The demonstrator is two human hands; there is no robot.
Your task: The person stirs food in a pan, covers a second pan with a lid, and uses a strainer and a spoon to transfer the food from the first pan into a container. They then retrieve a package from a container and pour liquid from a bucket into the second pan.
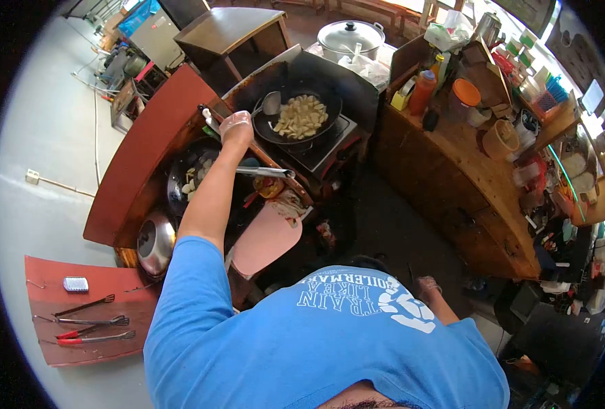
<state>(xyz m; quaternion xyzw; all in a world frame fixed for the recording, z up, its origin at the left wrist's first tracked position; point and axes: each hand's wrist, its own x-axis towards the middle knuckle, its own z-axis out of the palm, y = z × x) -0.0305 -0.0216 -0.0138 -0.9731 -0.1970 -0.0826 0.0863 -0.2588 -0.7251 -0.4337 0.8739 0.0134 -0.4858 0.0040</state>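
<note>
My left hand point(236, 127), in a clear plastic glove, is closed around the handle of a metal cooking spatula point(271, 103). The spatula's head rests at the left side of a dark wok point(330, 123) on the stove. Pale sliced pieces of food point(301, 116) lie in that wok. Below my left forearm, partly hidden by it, is a second wok point(178, 178) with more pale pieces. Low on the right, beside my body, my right hand point(428, 289) is also gloved and looks curled. A thin dark thing stands near its fingers, too small to name.
A pink cutting board point(268, 245) lies between my body and the stove. Metal side panels surround the burner. A lidded pot point(350, 39) stands behind it. On the right, a wooden counter point(446, 157) carries a sauce bottle point(422, 92) and tubs. Tongs point(94, 337) hang on a red panel.
</note>
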